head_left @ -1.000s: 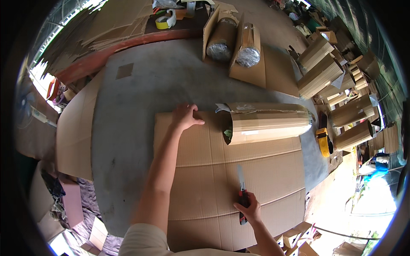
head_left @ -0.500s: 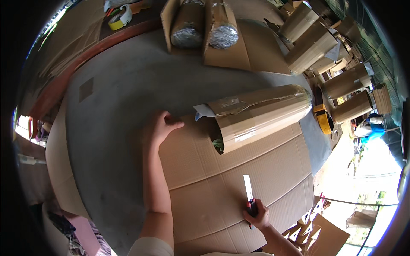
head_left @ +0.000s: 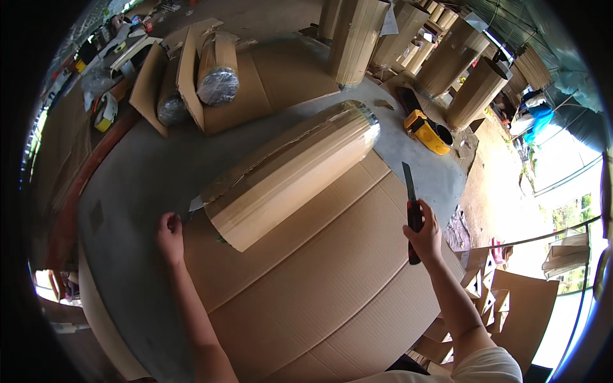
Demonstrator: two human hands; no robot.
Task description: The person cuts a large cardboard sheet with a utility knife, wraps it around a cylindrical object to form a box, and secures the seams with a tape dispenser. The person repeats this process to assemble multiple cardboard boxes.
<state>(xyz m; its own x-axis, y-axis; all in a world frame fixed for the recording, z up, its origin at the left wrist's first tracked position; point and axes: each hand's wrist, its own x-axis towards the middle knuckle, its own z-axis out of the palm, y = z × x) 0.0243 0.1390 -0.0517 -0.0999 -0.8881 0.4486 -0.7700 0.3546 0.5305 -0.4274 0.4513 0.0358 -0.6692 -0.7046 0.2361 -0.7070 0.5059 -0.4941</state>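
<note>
Work surface: a grey table (head_left: 140, 185), smooth, with a brownish patch (head_left: 96, 217) toward its left edge and a reddish border (head_left: 76, 185) beyond. A creased cardboard sheet (head_left: 319, 281) lies flat across the near part of it. On its side, slanting over the sheet's far portion and onto the grey top, lies a cardboard tube (head_left: 300, 172); one end faces the near left (a bit of green shows at its lower rim), and the far end is shiny, as of clear wrap.

Left hand (head_left: 170, 237): just beside the tube's near end, fingers partly curled; whether anything is pinched in them cannot be told. Right hand (head_left: 424, 233): closed firmly around the handle of a utility knife (head_left: 411, 205), blade extended and pointing away, right of the tube and apart from it.

Surroundings: a yellow tape dispenser (head_left: 426, 133) rests at the table's right. Two wrapped rolls (head_left: 218, 73) lie by folded cardboard (head_left: 290, 76) at the far side. Upright tubes (head_left: 361, 45) stand beyond, under a sheeted roof (head_left: 511, 25); strong daylight enters at right.
</note>
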